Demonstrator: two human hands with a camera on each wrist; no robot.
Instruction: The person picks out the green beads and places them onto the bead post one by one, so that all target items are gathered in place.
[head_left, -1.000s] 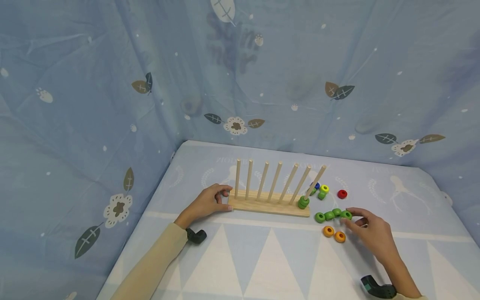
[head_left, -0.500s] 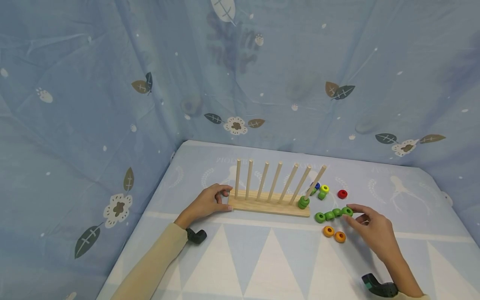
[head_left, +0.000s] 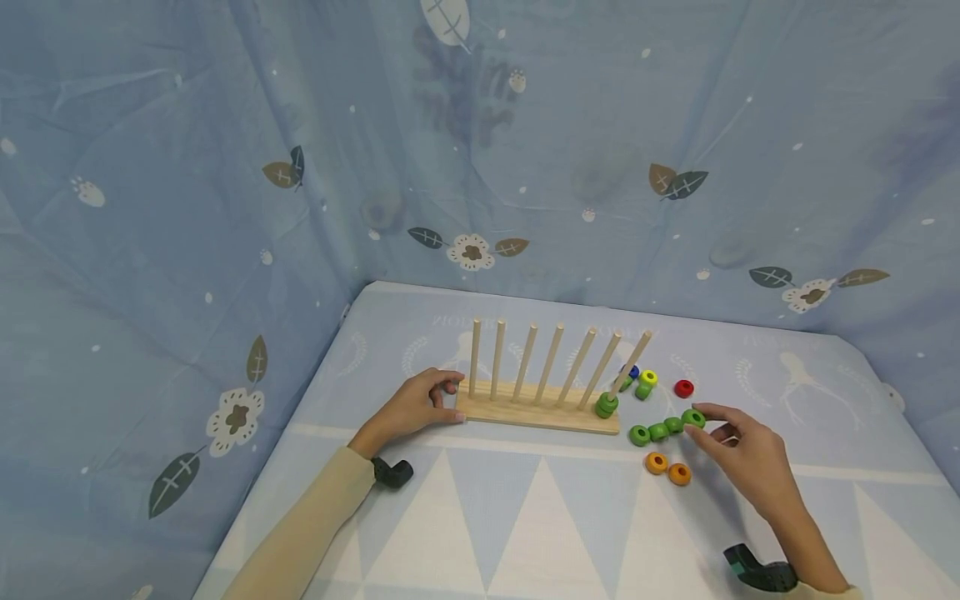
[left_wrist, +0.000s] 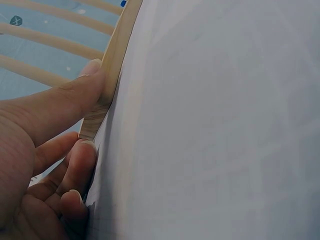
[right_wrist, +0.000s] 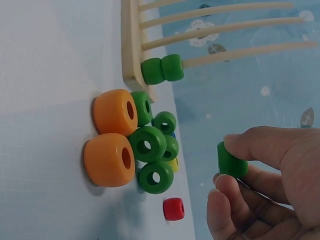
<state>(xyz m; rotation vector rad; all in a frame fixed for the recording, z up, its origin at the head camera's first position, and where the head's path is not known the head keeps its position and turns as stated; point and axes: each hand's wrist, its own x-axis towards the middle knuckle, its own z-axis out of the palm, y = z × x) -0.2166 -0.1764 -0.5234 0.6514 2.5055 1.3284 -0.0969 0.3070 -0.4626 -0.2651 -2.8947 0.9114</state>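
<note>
A wooden peg stand (head_left: 532,408) with several upright pegs lies across the table. Its rightmost peg carries two green beads (right_wrist: 163,69) at the bottom. My left hand (head_left: 416,407) grips the stand's left end, thumb along the front edge and fingertips at the end face, as the left wrist view shows. Between thumb and fingers, my right hand (head_left: 746,457) pinches a green bead (right_wrist: 231,160) with its hole facing up. That bead is raised over the table, right of a row of loose green beads (head_left: 658,431).
Two orange beads (head_left: 667,467) lie in front of the green row. Behind it are a red bead (head_left: 683,388), a yellow bead (head_left: 648,378) by a green one, and a blue bead (head_left: 633,372) partly behind the rightmost peg. A patterned blue curtain (head_left: 570,150) hangs behind the table.
My right hand has lifted the green bead slightly up from the end of the row. The left hand and the peg stand have stayed in place.
</note>
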